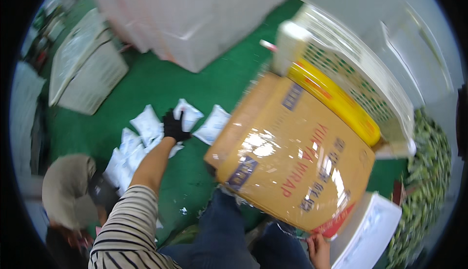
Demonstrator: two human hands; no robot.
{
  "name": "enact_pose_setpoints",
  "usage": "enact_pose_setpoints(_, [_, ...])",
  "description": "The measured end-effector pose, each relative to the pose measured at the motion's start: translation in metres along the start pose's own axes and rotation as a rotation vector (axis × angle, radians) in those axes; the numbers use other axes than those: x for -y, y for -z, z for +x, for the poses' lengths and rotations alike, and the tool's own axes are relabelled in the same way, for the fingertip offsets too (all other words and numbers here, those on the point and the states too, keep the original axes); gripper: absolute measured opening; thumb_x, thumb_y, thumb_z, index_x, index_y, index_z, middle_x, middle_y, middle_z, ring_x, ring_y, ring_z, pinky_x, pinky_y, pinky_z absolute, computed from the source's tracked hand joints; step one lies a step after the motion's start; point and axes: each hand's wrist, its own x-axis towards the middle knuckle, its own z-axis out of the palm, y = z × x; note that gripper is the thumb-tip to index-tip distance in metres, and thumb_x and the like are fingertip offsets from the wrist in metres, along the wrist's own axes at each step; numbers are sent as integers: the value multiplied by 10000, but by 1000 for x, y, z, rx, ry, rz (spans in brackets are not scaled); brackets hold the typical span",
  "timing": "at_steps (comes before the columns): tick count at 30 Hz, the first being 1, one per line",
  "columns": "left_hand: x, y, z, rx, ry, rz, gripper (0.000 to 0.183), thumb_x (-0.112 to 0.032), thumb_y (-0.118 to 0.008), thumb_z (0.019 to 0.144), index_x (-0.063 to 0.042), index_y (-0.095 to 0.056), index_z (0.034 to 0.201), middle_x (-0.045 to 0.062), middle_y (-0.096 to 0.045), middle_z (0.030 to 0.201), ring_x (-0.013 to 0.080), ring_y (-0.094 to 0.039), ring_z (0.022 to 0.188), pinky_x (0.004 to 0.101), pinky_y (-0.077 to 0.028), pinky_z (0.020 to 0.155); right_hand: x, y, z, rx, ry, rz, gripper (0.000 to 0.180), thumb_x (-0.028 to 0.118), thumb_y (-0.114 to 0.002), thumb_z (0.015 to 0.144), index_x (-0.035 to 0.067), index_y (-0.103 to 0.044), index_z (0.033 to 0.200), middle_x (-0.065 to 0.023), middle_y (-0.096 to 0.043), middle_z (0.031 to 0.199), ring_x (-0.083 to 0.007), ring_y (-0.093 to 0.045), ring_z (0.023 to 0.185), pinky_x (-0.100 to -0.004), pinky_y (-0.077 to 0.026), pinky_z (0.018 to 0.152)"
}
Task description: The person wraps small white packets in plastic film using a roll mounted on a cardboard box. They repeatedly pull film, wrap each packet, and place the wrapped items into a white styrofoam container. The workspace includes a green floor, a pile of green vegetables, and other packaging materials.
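Note:
My left hand [176, 126], in a black glove, reaches out over white printed packs on the green floor. Its fingers lie at the edge of one pack [188, 115]; whether they grip it cannot be told. Another pack [213, 124] lies between the hand and a cardboard box, and several more [128, 155] are heaped below the forearm. My bare right hand [319, 249] is at the lower corner of the large cardboard box [292, 152], which is wrapped in clear film; its fingertips touch the film's edge there.
A yellow roll [334, 101] lies along the box beside a white perforated basket [351, 64]. A white foam box [369, 232] and leafy greens [427, 181] are at right. A lidded container [87, 64] stands left, a wrapped bulk [190, 13] ahead. Another person in a cap [67, 192] is at lower left.

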Motion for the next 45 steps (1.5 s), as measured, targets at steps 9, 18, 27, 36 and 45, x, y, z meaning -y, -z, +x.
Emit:
enact_pose_setpoints(9, [21, 5, 34, 267, 110, -2075, 749, -396, -705, 753, -81, -395, 1358, 115, -540, 1216, 295, -546, 1064, 457, -479, 891, 13, 12, 5, 47, -24, -64, 133, 231, -584, 908, 101, -558, 915, -95, -661, 764, -337, -644, 684, -434, -502, 596])
enact_pose_setpoints(18, [-163, 313, -108, 21, -1304, -881, 1047, -494, -815, 591, -80, -335, 1424, 192, -396, 1387, 361, -415, 1259, 447, -340, 1042, 19, 4, 3, 76, -53, -52, 135, 232, -551, 925, 101, -555, 957, -100, -670, 806, -336, -648, 731, -434, -504, 633])
enact_pose_setpoints(27, [-317, 291, -93, -269, -1641, -180, 1098, -325, -856, 409, -200, -404, 1402, 258, -441, 1298, 456, -427, 1173, 518, -338, 1004, 13, -4, 5, -57, 116, -81, 199, 278, -506, 931, 96, -470, 1007, -159, -589, 703, -375, -602, 680, -494, -466, 570])
enact_pose_setpoints(36, [-332, 263, -115, -311, -1404, -299, 956, -254, -830, 489, -142, -456, 1362, 240, -356, 1403, 451, -304, 1302, 504, -257, 1087, 3, -18, 6, -120, 63, -44, 227, 274, -504, 914, 69, -453, 998, -173, -613, 708, -378, -627, 683, -489, -493, 586])
enact_pose_setpoints(45, [-336, 249, -96, -387, -1454, -240, 826, -267, -762, 595, -129, -462, 1352, 233, -345, 1419, 440, -299, 1324, 509, -273, 1078, 11, -22, 4, -151, -48, 3, 312, 224, -564, 883, 28, -483, 1113, -176, -631, 767, -365, -635, 712, -482, -502, 604])
